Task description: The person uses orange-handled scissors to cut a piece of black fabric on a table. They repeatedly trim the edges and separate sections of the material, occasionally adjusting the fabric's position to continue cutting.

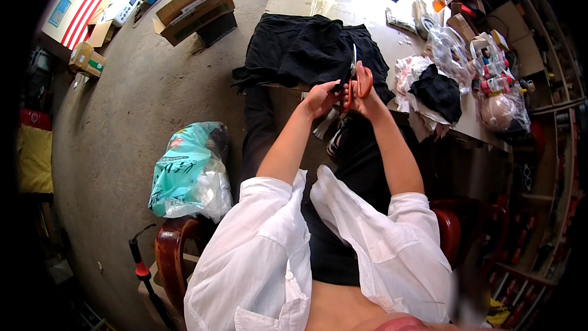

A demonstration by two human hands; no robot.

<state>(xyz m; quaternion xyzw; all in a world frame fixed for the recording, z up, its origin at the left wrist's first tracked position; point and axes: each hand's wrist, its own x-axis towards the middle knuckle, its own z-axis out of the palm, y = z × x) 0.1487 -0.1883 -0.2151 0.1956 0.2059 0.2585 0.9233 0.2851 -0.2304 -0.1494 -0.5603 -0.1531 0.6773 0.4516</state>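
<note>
Black cloth (294, 49) lies bunched over the near end of the white table, its lower edge hanging toward my lap. My right hand (369, 104) is closed round a pair of scissors (365, 82) with orange handles. Their metal blades point up and away, over the right part of the cloth. Beside it, my left hand (321, 99) pinches what looks like the cloth's near edge. The two hands are close together, and the exact spot between their fingers is partly hidden.
On the table's right are a crumpled black cloth (436, 93) on white rags (407, 73), clear plastic bags (450, 49) and small bottles. A teal plastic bag (187, 165) stands left of my chair (171, 251). Open cardboard boxes (196, 6) sit on the concrete floor, far left.
</note>
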